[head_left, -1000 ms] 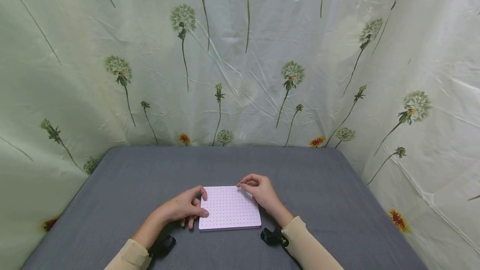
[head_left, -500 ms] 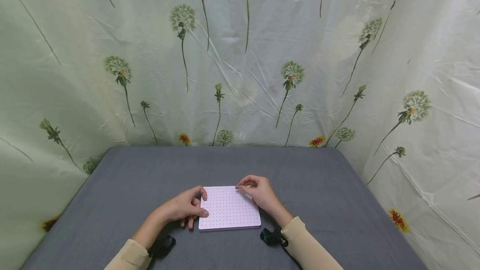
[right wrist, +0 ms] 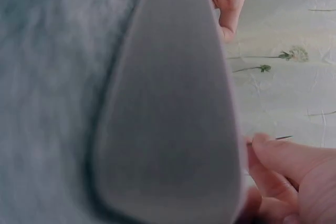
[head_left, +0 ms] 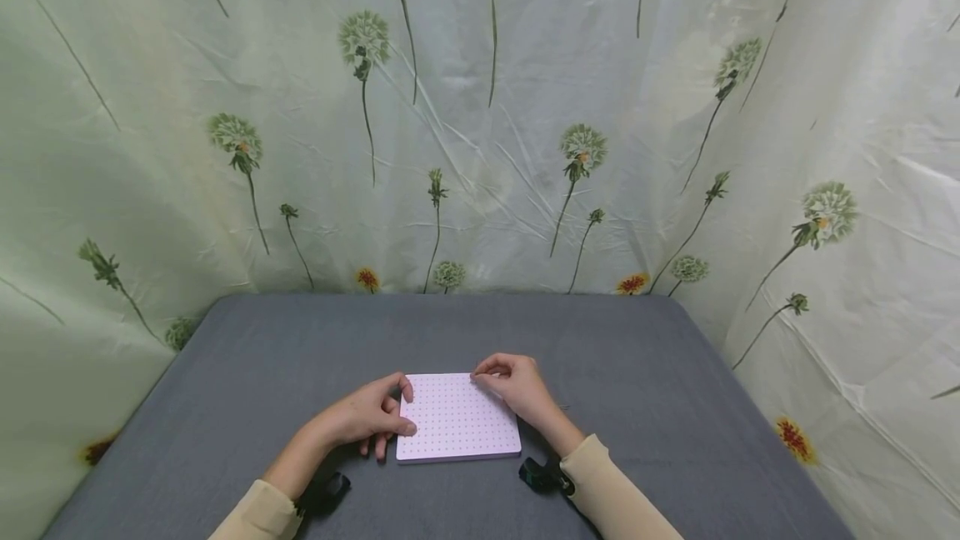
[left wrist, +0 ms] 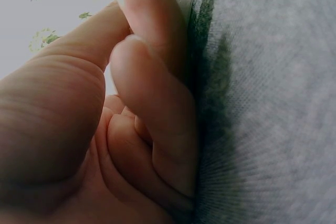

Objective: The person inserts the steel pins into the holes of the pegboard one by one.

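A pale pink board (head_left: 461, 423) with a grid of small dots lies flat on the grey surface. My left hand (head_left: 366, 413) holds its left edge, thumb and index fingertip on top; the left wrist view shows curled fingers (left wrist: 157, 93) low against the cloth. At the board's far edge, my right hand (head_left: 521, 388) pinches something thin between thumb and index finger. In the right wrist view a thin dark pointed piece (right wrist: 284, 138) sticks out of that pinch, beside the board's blurred side (right wrist: 168, 103). Whether its other end touches the board cannot be told.
The grey cloth-covered surface (head_left: 315, 336) runs back to a pale curtain (head_left: 480, 148) printed with flowers. A small thin thing (head_left: 564, 407) lies just right of my right wrist. Dark wrist devices sit under the left wrist (head_left: 327, 493) and the right wrist (head_left: 542, 476).
My right hand has come slightly down and left at the board's far edge, still pinching. The left hand and the board have stayed almost in place.
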The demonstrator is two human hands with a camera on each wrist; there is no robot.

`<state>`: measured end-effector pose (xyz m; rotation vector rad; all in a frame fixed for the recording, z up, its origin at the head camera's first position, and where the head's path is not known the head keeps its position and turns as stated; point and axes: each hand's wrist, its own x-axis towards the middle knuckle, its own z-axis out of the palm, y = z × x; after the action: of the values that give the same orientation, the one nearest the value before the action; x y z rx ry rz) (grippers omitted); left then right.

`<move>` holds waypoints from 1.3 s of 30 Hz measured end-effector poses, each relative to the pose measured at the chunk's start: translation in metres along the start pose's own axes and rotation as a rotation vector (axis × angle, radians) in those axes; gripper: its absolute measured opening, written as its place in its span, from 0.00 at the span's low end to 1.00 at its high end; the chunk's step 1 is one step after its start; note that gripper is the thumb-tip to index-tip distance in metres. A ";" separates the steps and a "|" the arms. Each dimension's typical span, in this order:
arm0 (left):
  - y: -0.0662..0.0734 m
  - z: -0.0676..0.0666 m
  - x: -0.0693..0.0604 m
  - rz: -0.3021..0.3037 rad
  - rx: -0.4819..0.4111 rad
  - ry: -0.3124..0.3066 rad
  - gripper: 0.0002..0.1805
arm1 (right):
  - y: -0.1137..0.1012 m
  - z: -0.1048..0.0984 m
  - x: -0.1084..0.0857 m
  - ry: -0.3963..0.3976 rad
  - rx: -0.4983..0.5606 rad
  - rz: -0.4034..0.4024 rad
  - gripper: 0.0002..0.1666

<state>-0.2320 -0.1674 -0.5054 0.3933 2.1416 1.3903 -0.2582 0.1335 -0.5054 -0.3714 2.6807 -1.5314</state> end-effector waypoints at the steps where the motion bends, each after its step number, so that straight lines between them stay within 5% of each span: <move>1: 0.000 0.000 0.000 -0.002 -0.001 0.000 0.25 | 0.000 -0.001 0.000 -0.001 0.010 0.007 0.03; 11: -0.002 0.002 0.002 0.009 0.000 -0.007 0.26 | 0.005 -0.020 -0.003 0.027 0.089 0.067 0.07; 28: 0.000 0.002 0.003 0.011 0.007 -0.006 0.26 | 0.035 -0.098 -0.029 0.126 0.043 0.074 0.19; 33: -0.001 0.001 0.002 0.012 0.007 -0.008 0.26 | 0.049 -0.104 -0.034 0.063 0.023 0.051 0.21; 39: 0.000 0.001 0.001 0.000 0.007 0.003 0.25 | 0.065 -0.104 -0.034 -0.122 0.065 -0.063 0.25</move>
<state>-0.2323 -0.1664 -0.5061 0.3937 2.1496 1.3840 -0.2523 0.2609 -0.5107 -0.5328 2.5440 -1.5536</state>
